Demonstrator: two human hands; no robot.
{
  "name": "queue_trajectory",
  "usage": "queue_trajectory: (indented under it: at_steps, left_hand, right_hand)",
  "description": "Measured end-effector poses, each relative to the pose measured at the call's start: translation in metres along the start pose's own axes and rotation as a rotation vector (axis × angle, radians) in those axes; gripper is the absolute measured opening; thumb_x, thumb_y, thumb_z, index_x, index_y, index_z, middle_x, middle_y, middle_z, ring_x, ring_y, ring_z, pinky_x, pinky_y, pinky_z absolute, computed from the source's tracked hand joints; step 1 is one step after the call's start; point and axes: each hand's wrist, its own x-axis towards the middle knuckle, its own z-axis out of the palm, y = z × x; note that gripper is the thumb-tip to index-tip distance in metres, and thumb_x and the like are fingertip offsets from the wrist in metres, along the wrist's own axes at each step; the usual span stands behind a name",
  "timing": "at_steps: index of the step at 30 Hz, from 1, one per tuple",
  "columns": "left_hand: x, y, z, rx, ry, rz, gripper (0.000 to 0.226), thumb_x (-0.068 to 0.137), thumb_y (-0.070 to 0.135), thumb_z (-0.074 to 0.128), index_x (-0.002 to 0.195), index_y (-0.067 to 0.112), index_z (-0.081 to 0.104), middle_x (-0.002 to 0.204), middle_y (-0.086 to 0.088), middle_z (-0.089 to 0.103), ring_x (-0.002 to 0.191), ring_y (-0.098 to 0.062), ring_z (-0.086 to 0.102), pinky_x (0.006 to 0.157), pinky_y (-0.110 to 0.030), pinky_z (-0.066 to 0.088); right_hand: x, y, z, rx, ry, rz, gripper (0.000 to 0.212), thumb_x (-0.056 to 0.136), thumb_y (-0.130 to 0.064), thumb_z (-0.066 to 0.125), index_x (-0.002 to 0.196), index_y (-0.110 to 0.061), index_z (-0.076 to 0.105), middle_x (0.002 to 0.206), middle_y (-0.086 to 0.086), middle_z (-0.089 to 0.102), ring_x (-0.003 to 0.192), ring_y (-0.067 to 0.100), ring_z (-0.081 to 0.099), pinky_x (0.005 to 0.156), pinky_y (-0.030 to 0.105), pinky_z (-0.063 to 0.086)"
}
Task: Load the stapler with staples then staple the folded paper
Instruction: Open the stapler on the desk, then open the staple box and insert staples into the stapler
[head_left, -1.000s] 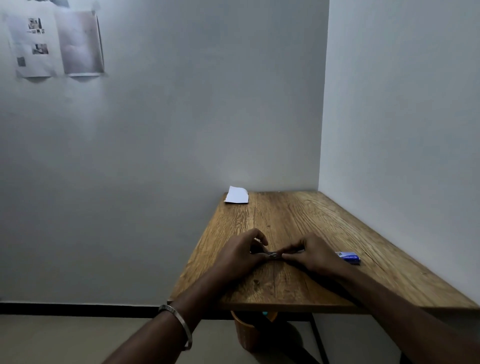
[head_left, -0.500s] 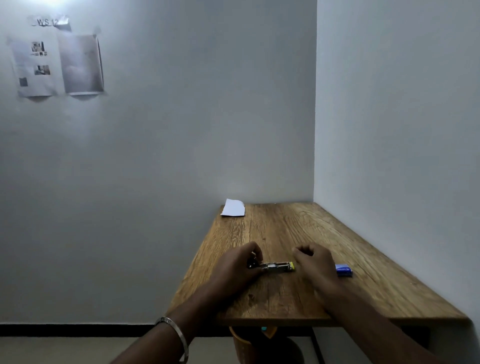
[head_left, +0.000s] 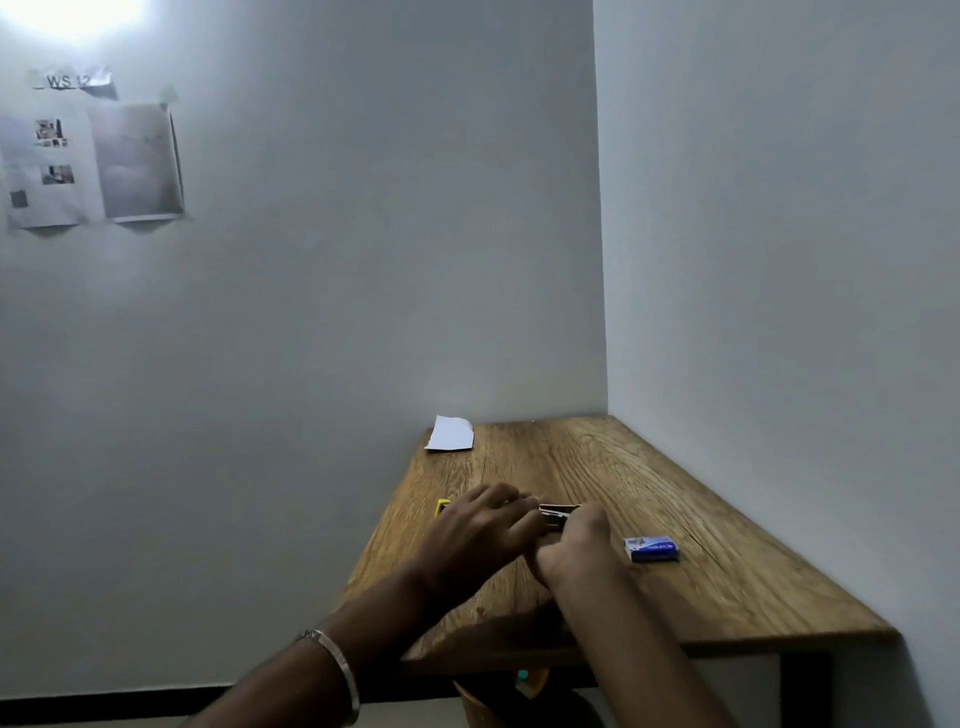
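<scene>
Stapler (head_left: 558, 515) is now covered by left hand (head_left: 480, 530), fingers straight, and gripped by right hand (head_left: 576, 543), so loading seems underway.

Left hand (head_left: 483, 530) outspread, right hand (head_left: 576, 540) curled

Grainy matt wooden table (head_left: 649, 499), white folded paper (head_left: 450, 433), a glossy blue cardboard staple box (head_left: 652, 548), shiny metal stapler (head_left: 557, 514) and bangle (head_left: 337, 670).
</scene>
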Motion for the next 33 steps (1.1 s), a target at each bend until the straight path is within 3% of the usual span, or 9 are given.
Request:
queue_trajectory:
  at_steps: [4, 7, 10, 13, 16, 21, 24, 29, 33]
  left_hand:
    - [0.0, -0.003, -0.001, -0.037, -0.055, -0.137, 0.025, 0.081, 0.018, 0.075, 0.103, 0.017, 0.063, 0.098, 0.0, 0.073, 0.089, -0.016, 0.066, 0.067, -0.025, 0.054]
    - [-0.001, 0.003, -0.001, -0.244, -0.039, -0.521, 0.021, 0.085, 0.023, 0.072, 0.097, 0.025, 0.055, 0.085, 0.004, 0.068, 0.076, -0.01, 0.064, 0.06, -0.02, 0.051]
    - [-0.004, -0.001, 0.004, -0.485, 0.088, -0.965, 0.021, 0.08, 0.018, 0.077, 0.088, 0.027, 0.06, 0.082, 0.01, 0.069, 0.074, -0.001, 0.064, 0.063, -0.023, 0.057]
    - [-0.009, -0.009, 0.01, -0.647, 0.107, -1.217, 0.021, 0.075, 0.013, 0.081, 0.083, 0.023, 0.064, 0.081, 0.009, 0.071, 0.077, -0.002, 0.068, 0.069, -0.026, 0.059]
    - [-0.017, -0.013, 0.018, -0.706, 0.022, -1.24, 0.024, 0.075, 0.014, 0.082, 0.086, 0.024, 0.063, 0.084, 0.008, 0.071, 0.079, -0.005, 0.069, 0.069, -0.022, 0.059]
    - [-0.027, -0.012, 0.035, -0.739, -0.161, -1.179, 0.026, 0.076, 0.023, 0.082, 0.087, 0.031, 0.06, 0.085, 0.012, 0.069, 0.078, -0.001, 0.067, 0.067, -0.016, 0.058]
    - [-0.033, -0.013, 0.042, -0.738, -0.252, -1.146, 0.025, 0.078, 0.029, 0.081, 0.088, 0.036, 0.059, 0.087, 0.013, 0.069, 0.081, 0.001, 0.066, 0.07, -0.015, 0.057]
    - [-0.035, -0.015, 0.046, -0.746, -0.308, -1.086, 0.025, 0.077, 0.032, 0.08, 0.089, 0.038, 0.058, 0.09, 0.013, 0.07, 0.084, 0.002, 0.067, 0.077, -0.022, 0.06]
    - [-0.035, -0.015, 0.047, -0.747, -0.326, -1.039, 0.025, 0.078, 0.031, 0.079, 0.091, 0.038, 0.059, 0.09, 0.013, 0.071, 0.084, 0.004, 0.067, 0.079, -0.023, 0.06]
  right_hand:
    - [0.005, 0.001, -0.001, 0.002, -0.108, 0.006, 0.036, 0.099, -0.027, 0.036, 0.108, 0.004, 0.053, 0.09, 0.023, 0.06, 0.079, 0.034, 0.061, 0.07, 0.042, 0.054]
    - [0.02, -0.006, -0.006, -0.292, -0.13, -0.011, 0.053, 0.101, -0.046, 0.038, 0.107, 0.005, 0.051, 0.099, 0.028, 0.062, 0.088, 0.038, 0.064, 0.08, 0.047, 0.055]
    - [0.031, -0.026, -0.009, -0.599, -0.177, 0.049, 0.071, 0.099, -0.058, 0.034, 0.102, 0.012, 0.048, 0.1, 0.029, 0.058, 0.087, 0.037, 0.063, 0.075, 0.043, 0.054]
    - [0.035, -0.057, -0.008, -0.844, -0.172, 0.057, 0.042, 0.103, -0.035, 0.044, 0.089, 0.003, 0.053, 0.075, 0.016, 0.053, 0.061, 0.02, 0.053, 0.046, 0.027, 0.05]
    - [0.043, -0.091, -0.003, -1.25, -0.128, -0.107, 0.018, 0.093, -0.004, 0.057, 0.075, -0.003, 0.057, 0.061, 0.007, 0.044, 0.048, 0.011, 0.039, 0.04, 0.02, 0.035]
    - [0.051, -0.131, 0.0, -1.93, -0.057, -0.376, 0.008, 0.087, 0.008, 0.062, 0.091, 0.007, 0.069, 0.06, 0.005, 0.048, 0.045, 0.01, 0.037, 0.042, 0.021, 0.031]
    - [0.058, -0.137, -0.004, -2.089, -0.046, -0.375, 0.013, 0.085, 0.012, 0.062, 0.088, 0.004, 0.071, 0.069, 0.005, 0.06, 0.055, 0.01, 0.048, 0.047, 0.018, 0.04]
    - [0.08, -0.138, -0.015, -2.294, -0.076, -0.591, 0.019, 0.083, 0.009, 0.066, 0.091, -0.004, 0.077, 0.097, 0.007, 0.075, 0.088, 0.013, 0.068, 0.078, 0.024, 0.055]
    - [0.093, -0.136, -0.024, -2.292, -0.084, -0.699, 0.018, 0.084, 0.005, 0.067, 0.085, -0.009, 0.079, 0.095, 0.005, 0.076, 0.08, 0.007, 0.066, 0.069, 0.016, 0.051]
